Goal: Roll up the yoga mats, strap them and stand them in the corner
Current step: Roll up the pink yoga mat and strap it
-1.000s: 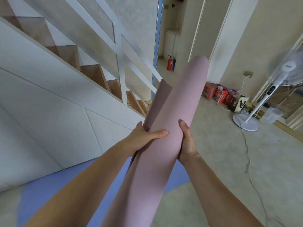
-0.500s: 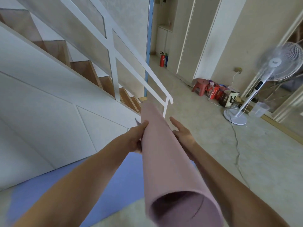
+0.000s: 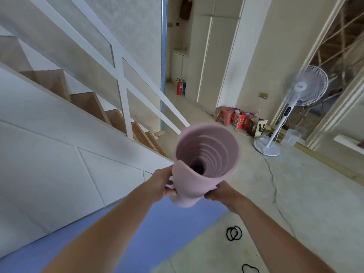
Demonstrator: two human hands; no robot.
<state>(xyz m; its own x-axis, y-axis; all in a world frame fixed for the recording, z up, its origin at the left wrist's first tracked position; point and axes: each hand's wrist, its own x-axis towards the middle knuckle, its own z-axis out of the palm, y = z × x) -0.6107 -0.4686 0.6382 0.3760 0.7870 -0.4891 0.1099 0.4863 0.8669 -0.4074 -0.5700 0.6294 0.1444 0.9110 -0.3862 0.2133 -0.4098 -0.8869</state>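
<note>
The rolled pink yoga mat [image 3: 189,184] stands almost upright in front of me, its open spiral end facing the camera. My left hand [image 3: 161,184] grips its left side and my right hand [image 3: 222,193] grips its right side, fingers curled round the roll. Under my arms a blue yoga mat [image 3: 137,229] lies flat and unrolled on the floor. Black elastic bands [image 3: 233,233] lie on the floor to the right of it, with another black band [image 3: 250,268] near the bottom edge.
A white staircase wall [image 3: 59,164] and railing [image 3: 126,79] run along the left. A standing fan [image 3: 285,115] with its cord trailing over the floor stands at the right. A red stool [image 3: 224,115], bags and boxes sit by the far wall.
The pink roll has swung from lying tilted away from me to standing on end with its open spiral toward the camera. Both hands now grip its sides lower down.
</note>
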